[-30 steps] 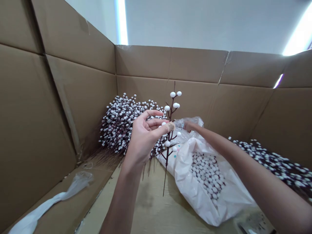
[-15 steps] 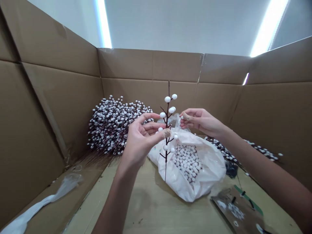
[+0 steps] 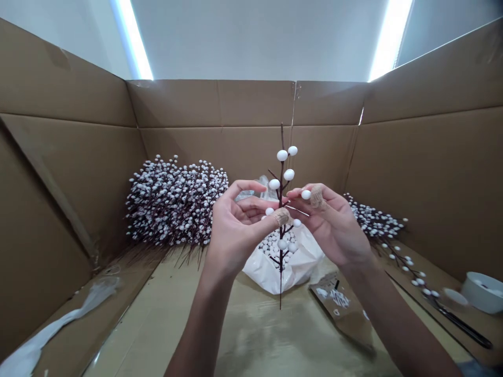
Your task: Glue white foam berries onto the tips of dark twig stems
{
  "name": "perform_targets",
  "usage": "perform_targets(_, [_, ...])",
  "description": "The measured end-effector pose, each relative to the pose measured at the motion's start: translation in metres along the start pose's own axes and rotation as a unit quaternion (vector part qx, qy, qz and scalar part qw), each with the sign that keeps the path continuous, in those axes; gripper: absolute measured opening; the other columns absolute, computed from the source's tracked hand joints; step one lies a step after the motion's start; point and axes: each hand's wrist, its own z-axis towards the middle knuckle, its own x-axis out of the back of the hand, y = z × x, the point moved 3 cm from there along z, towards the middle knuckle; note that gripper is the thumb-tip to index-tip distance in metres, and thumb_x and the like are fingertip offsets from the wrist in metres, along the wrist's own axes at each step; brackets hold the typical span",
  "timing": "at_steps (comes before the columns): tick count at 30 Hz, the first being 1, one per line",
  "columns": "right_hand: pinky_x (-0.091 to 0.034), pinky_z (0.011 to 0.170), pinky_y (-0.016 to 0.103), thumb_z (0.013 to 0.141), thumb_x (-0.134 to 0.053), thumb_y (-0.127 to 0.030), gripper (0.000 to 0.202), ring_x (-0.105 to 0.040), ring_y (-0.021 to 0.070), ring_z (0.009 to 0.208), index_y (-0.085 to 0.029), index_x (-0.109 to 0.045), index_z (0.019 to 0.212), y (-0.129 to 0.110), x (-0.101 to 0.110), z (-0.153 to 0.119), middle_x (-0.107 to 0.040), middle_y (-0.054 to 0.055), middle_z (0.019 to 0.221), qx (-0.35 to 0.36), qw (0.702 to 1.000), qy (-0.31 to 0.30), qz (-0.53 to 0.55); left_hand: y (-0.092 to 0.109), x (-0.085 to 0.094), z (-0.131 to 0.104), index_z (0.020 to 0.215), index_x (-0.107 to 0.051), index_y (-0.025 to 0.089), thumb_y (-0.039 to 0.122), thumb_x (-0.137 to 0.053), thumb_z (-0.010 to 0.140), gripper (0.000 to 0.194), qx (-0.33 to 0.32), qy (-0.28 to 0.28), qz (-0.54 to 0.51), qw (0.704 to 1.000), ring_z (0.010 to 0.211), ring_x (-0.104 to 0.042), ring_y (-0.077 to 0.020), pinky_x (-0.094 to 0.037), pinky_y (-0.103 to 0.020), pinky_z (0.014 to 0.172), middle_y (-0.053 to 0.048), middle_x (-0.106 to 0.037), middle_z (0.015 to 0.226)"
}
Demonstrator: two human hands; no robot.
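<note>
A dark brown twig [image 3: 281, 173] with several white berries stands upright in the middle, its stem pinched by my left hand [image 3: 245, 222], which has tape round the thumb. Close by on the right, my right hand [image 3: 334, 220], also with tape on the thumb, pinches a white berry [image 3: 305, 194] near the twig's side stems. Behind the twig's lower part lies a white plastic bag [image 3: 271, 277], open and filled with loose white berries [image 3: 271, 243]. The hands hide part of the bag.
A big bunch of berry twigs [image 3: 173, 204] leans at the left back; a smaller bunch [image 3: 373, 220] lies right. Cardboard walls [image 3: 251, 104] surround the table [image 3: 157, 324]. A brown packet [image 3: 346, 309], a white bowl [image 3: 483, 293] and a black-handled tool [image 3: 463, 324] are at the right.
My right hand has come down and closer to the twig with the berry in its fingers. The view has turned right, bringing the bowl and black-handled tool into sight.
</note>
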Motion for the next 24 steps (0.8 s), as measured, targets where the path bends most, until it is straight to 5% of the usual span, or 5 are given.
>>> perform_targets(13, [-0.060, 0.076, 0.026, 0.081, -0.069, -0.015, 0.011, -0.071, 0.0142, 0.083, -0.022, -0.072, 0.089, -0.007, 0.005, -0.007, -0.074, 0.001, 0.089, 0.158, 0.971, 0.048, -0.172, -0.008, -0.017, 0.002, 0.082, -0.057, 0.016, 0.000, -0.079, 0.049, 0.043, 0.006, 0.040, 0.026, 0.999, 0.057, -0.066, -0.0107, -0.055, -0.018, 0.057, 0.003, -0.068, 0.063])
perform_targets(24, [-0.060, 0.076, 0.032, 0.079, -0.070, -0.020, 0.010, -0.070, 0.0180, 0.084, -0.026, -0.072, 0.086, 0.000, 0.007, -0.001, -0.074, 0.001, 0.087, 0.156, 0.959, 0.080, -0.222, -0.007, -0.016, 0.003, 0.082, -0.056, 0.018, 0.008, -0.083, 0.051, 0.042, 0.002, 0.059, 0.059, 0.996, 0.059, -0.068, -0.0136, -0.055, -0.020, 0.056, 0.003, -0.069, 0.064])
